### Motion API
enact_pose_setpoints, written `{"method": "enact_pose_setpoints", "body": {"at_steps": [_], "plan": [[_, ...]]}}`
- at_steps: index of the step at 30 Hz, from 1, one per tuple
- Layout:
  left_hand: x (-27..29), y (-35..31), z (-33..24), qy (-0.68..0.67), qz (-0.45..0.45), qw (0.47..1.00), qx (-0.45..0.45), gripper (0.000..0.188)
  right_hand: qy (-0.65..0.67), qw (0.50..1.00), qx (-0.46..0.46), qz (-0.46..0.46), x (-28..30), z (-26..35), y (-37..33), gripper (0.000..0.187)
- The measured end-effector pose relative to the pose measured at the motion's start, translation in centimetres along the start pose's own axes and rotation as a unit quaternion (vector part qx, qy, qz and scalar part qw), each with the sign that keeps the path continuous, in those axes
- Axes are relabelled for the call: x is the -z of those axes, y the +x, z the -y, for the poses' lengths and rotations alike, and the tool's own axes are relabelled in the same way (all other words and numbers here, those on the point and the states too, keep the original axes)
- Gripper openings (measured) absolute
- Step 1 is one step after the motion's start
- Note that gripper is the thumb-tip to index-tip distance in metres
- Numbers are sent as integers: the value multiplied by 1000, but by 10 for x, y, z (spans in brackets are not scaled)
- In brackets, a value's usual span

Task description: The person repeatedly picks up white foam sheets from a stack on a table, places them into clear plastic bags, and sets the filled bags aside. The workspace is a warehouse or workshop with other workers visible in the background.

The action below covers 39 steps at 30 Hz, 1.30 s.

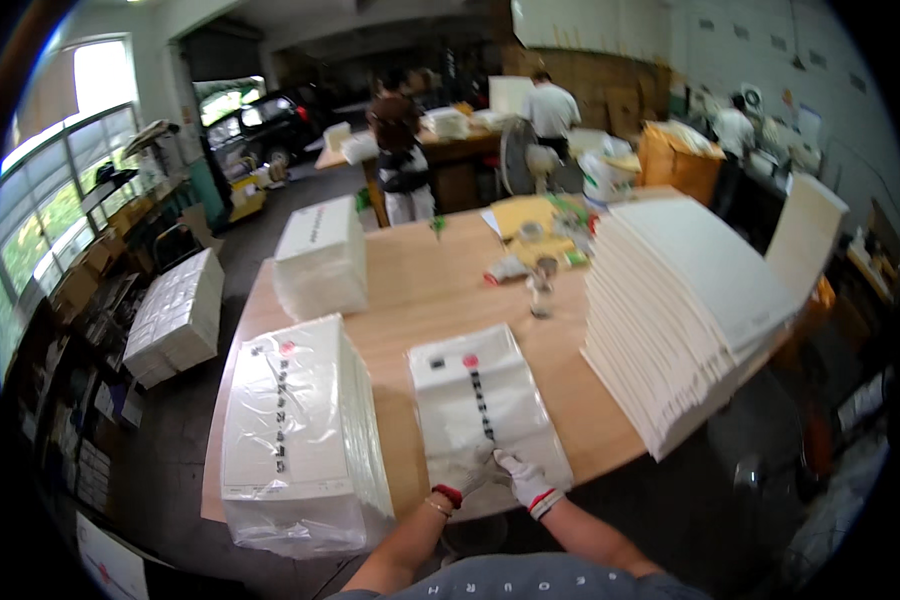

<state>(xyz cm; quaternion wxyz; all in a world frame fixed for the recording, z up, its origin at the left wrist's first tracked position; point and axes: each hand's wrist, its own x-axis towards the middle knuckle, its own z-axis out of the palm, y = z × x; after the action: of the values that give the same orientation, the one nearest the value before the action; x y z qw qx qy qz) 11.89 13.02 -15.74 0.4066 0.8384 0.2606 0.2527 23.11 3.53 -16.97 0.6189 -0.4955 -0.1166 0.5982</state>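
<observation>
A flat white packet (444, 393) with a red emblem and a column of dark print lies on the table before me, in shiny clear plastic. Both my hands wear white gloves with red cuffs and meet at its near end. My left hand (458, 472) is closed on the plastic, its fingers partly lost against the white. Just beside it, my right hand (523, 478) is closed too, thumb and fingers drawn together at the packet. Left of them stands a tall plastic-wrapped stack (315, 430) of similar printed sheets. Another wrapped stack (320, 245) sits behind it.
A high, leaning pile of thick white folded sheets (670, 300) rises on the table's right (450, 260). Farther back are a small jar (541, 290), yellow papers (525, 215) and a fan (520, 160). Several people work beyond. A low white bundle (178, 315) stands left of the table.
</observation>
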Motion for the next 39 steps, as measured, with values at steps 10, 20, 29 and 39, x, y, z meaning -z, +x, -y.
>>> {"method": "enact_pose_setpoints", "body": {"at_steps": [10,20,29,39], "plan": [[31,73,-1,-307,-85,930,184,17,-443,614,652,-39,-44,76,-27,24],[44,74,-84,-31,-93,995,31,34,-564,707,393,165,3,53,9,29],[48,34,-118,245,-247,925,-153,51,-695,384,581,-181,43,333,-235,47],[26,25,-209,-99,39,978,-180,29,-734,388,522,-193,86,401,-235,16]]}}
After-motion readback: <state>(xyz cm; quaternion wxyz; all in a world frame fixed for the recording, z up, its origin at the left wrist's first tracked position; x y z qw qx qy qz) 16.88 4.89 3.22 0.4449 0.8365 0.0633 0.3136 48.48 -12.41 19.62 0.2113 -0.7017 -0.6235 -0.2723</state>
